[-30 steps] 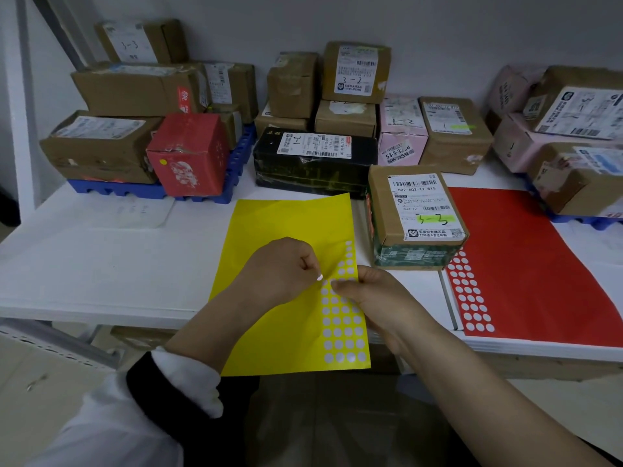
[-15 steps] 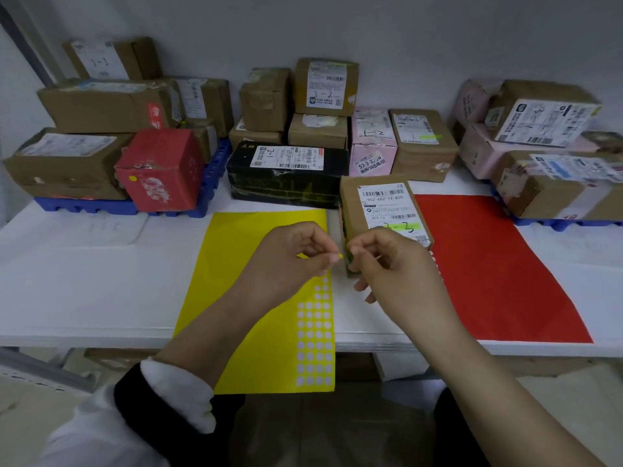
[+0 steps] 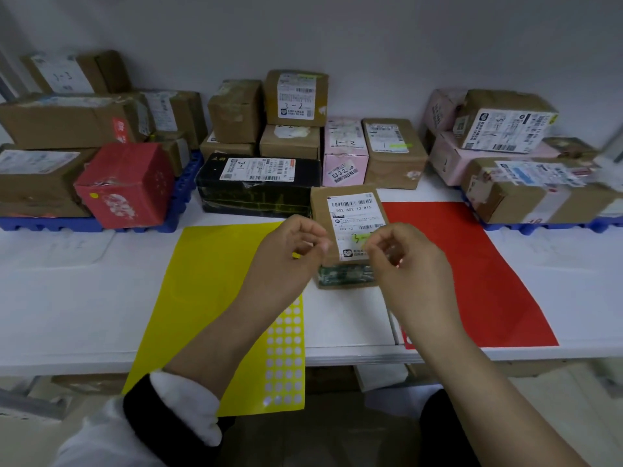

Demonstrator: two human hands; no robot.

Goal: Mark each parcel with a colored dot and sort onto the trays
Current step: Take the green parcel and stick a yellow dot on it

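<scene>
A brown parcel (image 3: 350, 210) with a white label marked "3-2" lies on the white table between the yellow dot sheet (image 3: 209, 298) and the red dot sheet (image 3: 472, 264). My left hand (image 3: 286, 264) hovers just left of the parcel and pinches a small yellow dot (image 3: 296, 255) between thumb and fingertip. Over the parcel's near end, my right hand (image 3: 404, 267) has its fingers curled, and I see nothing in them. The two hands are a short gap apart.
A blue tray (image 3: 183, 193) at the left carries brown boxes and a red box (image 3: 128, 187) with a yellow dot. A second blue tray (image 3: 539, 227) at the right holds brown and pink parcels. More parcels, including a black box (image 3: 259, 183), stand along the wall.
Both hands have lifted off the yellow sheet and moved up towards the parcel. My left hand now carries a peeled yellow dot, and my right hand has let go of the sheet.
</scene>
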